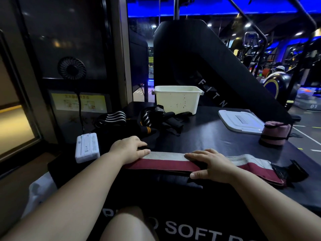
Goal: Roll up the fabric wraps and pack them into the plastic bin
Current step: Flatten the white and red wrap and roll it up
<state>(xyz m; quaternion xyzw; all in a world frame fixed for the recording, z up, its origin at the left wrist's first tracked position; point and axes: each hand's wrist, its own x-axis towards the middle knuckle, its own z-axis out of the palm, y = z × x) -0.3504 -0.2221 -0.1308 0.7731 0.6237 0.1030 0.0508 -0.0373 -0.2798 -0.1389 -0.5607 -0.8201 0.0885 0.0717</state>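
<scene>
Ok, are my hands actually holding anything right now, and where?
Nothing is lifted. The right hand presses flat on the middle of the red and white wrap; the left hand covers its left end, grip there unclear.
</scene>
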